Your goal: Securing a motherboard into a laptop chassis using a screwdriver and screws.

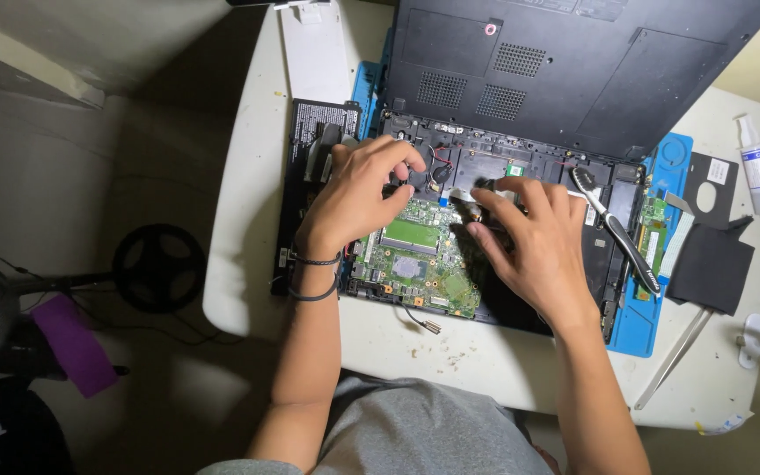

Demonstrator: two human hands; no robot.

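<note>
The desk point(248, 264) is small and white, and the opened laptop point(503, 167) fills most of it, its dark bottom cover point(573, 62) lifted off and propped at the far side over a blue mat point(635, 330). That cover looks loosely placed, so a nudge from either arm could send it sliding onto the bare electronics. The green board point(420, 264) lies exposed in the chassis near the front edge, between the 2 hands. The left hand point(358, 198) rests on the board's upper left corner by the fan, fingers curled, and I cannot tell whether it pinches anything. The right hand point(534, 242) lies flat over the board's right end, fingers spread and lightly bent, pressing or feeling rather than gripping; what is under it is hidden. Uneven pressure there could flex the board or strain a connector. A screwdriver point(617, 233) lies across the chassis just beside the right hand and could roll onto the components. A loose cable point(422, 321) trails off the front edge and might snag. The tweezers point(675, 356) sit near the desk's rim, easily knocked off.
</note>
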